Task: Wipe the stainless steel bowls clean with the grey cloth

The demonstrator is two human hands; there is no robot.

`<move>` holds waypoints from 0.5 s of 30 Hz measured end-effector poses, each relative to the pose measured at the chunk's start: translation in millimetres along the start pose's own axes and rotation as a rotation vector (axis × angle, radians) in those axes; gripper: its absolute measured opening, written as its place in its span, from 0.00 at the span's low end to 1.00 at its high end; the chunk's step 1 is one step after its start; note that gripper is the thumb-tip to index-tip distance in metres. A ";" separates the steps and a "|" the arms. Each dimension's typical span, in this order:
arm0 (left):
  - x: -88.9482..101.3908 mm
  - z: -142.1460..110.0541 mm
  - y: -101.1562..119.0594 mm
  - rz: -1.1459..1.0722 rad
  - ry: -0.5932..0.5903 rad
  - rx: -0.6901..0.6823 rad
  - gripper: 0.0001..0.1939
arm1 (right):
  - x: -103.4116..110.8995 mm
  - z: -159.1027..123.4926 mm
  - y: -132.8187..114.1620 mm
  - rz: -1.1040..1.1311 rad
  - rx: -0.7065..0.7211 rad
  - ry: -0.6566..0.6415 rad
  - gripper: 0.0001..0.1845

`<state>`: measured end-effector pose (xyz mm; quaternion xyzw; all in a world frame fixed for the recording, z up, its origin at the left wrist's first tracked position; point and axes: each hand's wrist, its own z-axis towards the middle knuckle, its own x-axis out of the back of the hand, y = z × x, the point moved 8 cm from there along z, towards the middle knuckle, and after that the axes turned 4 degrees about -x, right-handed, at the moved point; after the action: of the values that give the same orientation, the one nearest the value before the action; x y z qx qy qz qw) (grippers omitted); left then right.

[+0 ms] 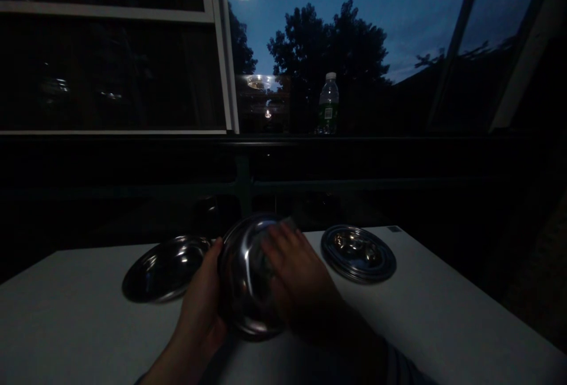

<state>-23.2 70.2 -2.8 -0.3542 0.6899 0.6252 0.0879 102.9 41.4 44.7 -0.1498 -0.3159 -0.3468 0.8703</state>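
Left grip (204,293) on metal dish (245,281)

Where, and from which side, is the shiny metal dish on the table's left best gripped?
Probably the left rim of the metal dish, coming from the left: that curved edge lies exposed, whereas the left hand crosses in front of its right end in this view.

- a round, shiny metal dish (241,279) is held up, steeply tilted, over the near part of the desk (159,338).
- its left rim is gripped by the left hand (206,299); its right part is covered by the right hand (296,270), laid across the surface.
- its dark surface is streaked by bright reflections.
- whether the lower rim is rested on the desk cannot be told.
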 end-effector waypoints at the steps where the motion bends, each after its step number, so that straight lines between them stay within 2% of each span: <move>1: 0.0 0.0 -2.5 0.011 0.001 -0.002 0.07 | 2.6 1.5 12.8 -0.001 -0.055 0.015 0.25; 3: -1.8 -0.3 -6.0 0.026 -0.013 0.001 0.07 | 4.6 1.6 25.4 -0.004 -0.129 0.057 0.25; 4: -2.9 -0.6 -6.0 0.021 -0.021 -0.001 0.07 | 2.7 0.4 21.5 -0.012 -0.122 0.071 0.25; 7: -2.0 -2.2 0.7 0.001 -0.006 -0.023 0.07 | -10.1 -6.6 -20.6 -0.012 0.049 0.096 0.24; 8: -0.6 -2.8 3.8 0.004 0.006 -0.036 0.07 | -10.7 -9.5 -34.2 0.004 0.099 0.139 0.22; 10: 2.3 -3.7 6.3 0.032 0.025 -0.044 0.07 | -11.2 -12.3 -48.3 0.024 0.158 0.169 0.19; 13: 2.3 -4.2 -1.1 0.057 0.000 -0.021 0.08 | -9.6 -7.5 -33.1 0.024 0.163 0.087 0.22; 15: -1.3 -4.6 -11.4 0.076 -0.060 0.021 0.09 | -1.2 -2.3 -3.7 0.021 0.022 0.109 0.23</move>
<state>-14.0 66.9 -10.3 -0.3078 0.7064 0.6312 0.0883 100.7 38.3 42.4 -0.1244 -0.2704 -0.3416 0.8915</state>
